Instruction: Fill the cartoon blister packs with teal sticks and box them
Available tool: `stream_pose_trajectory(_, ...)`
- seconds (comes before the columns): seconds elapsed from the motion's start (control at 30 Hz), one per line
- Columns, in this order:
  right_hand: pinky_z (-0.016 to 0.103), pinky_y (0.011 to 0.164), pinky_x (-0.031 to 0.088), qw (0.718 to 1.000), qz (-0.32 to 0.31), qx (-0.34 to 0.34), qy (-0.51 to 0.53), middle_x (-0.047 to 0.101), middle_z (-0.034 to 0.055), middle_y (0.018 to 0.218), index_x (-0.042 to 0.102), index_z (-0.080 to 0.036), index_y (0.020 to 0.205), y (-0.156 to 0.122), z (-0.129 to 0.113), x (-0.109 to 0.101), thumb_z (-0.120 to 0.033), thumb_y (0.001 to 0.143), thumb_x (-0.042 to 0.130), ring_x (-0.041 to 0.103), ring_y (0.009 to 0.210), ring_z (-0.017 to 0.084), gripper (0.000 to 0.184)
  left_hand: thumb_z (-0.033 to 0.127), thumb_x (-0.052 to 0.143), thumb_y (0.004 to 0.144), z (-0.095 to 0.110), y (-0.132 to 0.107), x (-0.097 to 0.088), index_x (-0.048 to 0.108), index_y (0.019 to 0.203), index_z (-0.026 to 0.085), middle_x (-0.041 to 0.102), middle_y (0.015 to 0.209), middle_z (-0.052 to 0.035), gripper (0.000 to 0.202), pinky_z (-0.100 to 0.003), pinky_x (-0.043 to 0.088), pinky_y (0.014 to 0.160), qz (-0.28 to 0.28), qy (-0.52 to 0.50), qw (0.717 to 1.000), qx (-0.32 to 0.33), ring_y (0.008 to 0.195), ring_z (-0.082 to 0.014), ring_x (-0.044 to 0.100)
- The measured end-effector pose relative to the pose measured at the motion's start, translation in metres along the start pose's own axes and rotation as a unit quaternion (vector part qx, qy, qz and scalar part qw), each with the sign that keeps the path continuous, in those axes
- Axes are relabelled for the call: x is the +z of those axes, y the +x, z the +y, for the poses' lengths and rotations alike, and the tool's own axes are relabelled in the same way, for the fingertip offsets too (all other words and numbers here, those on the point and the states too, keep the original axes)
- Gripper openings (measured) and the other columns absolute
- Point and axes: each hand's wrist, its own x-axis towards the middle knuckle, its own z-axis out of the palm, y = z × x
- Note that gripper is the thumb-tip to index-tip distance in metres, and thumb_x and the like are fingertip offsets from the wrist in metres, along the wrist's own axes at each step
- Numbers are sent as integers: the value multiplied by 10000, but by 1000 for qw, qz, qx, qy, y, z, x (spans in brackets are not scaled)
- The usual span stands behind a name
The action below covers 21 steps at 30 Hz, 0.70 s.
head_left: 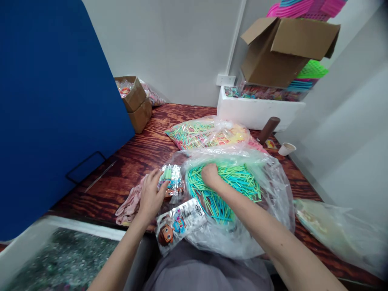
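Note:
My right hand [210,174] reaches into an open clear plastic bag [275,190] full of thin green and blue sticks [239,182]. Its fingers are sunk among the sticks, so I cannot see what they hold. My left hand [153,192] has its fingers spread at the left edge of a shiny printed packet [172,178], which shows green sticks and a cartoon picture. Just below lies a second silver packet [178,224] with a cartoon face, overlapping the bag's lower left edge. A crumpled pink cloth [130,206] is beside my left wrist.
Behind the open bag lies another bag of multicoloured sticks [200,133]. A white foam box [257,109], a brown cylinder [268,129] and a paper cup [286,149] stand at the right. Cardboard boxes [141,115] stand back left by a blue panel [60,101]. A bin [87,230] sits lower left.

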Motion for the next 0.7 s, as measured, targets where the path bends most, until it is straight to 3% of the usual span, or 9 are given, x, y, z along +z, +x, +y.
stream_pose_trajectory(0.13, 379, 787, 487, 1000, -7, -22, 2, 726, 238, 1000, 717, -55, 973, -7, 22, -13, -40, 835, 467, 681, 964, 304, 286, 385, 501, 921, -1, -12, -11, 637, 1176, 172, 554, 1340, -149, 359, -503, 391, 1074, -11, -15, 1000, -4, 1273, -307, 489)
stream_pose_trajectory(0.27, 366, 820, 492, 1000, 13, -14, 4, 712, 252, 1052, 659, -38, 1092, -18, 49, -24, -36, 864, 425, 678, 1021, 306, 326, 367, 504, 924, 6, -17, -16, 639, 1163, 175, 561, 1334, -133, 334, -481, 390, 1080, -22, -48, 999, -7, 1274, -288, 493)
stream_pose_trajectory(0.4, 351, 834, 488, 999, 23, -16, 17, 705, 228, 1108, 616, -72, 1151, -26, 71, -27, -85, 920, 397, 666, 1070, 297, 318, 352, 502, 933, 25, -20, -19, 643, 1158, 208, 570, 1325, -101, 302, -462, 392, 1082, -32, -74, 997, 5, 1261, -263, 506)
stream_pose_trajectory(0.53, 320, 810, 478, 999, 13, -24, 42, 718, 196, 1095, 617, -115, 1129, -30, 88, -24, -227, 967, 440, 671, 1061, 293, 265, 347, 503, 938, 45, -22, -20, 649, 1148, 215, 574, 1316, -100, 288, -457, 414, 1056, -47, -93, 994, 22, 1235, -258, 527)
stream_pose_trajectory(0.7, 290, 791, 449, 995, 20, -25, 92, 711, 161, 1134, 594, -171, 1123, -31, 102, -19, -356, 983, 460, 665, 1061, 276, 267, 329, 509, 937, 68, -21, -11, 659, 1122, 223, 585, 1305, -97, 261, -448, 431, 1043, -67, -118, 990, 29, 1231, -253, 539)
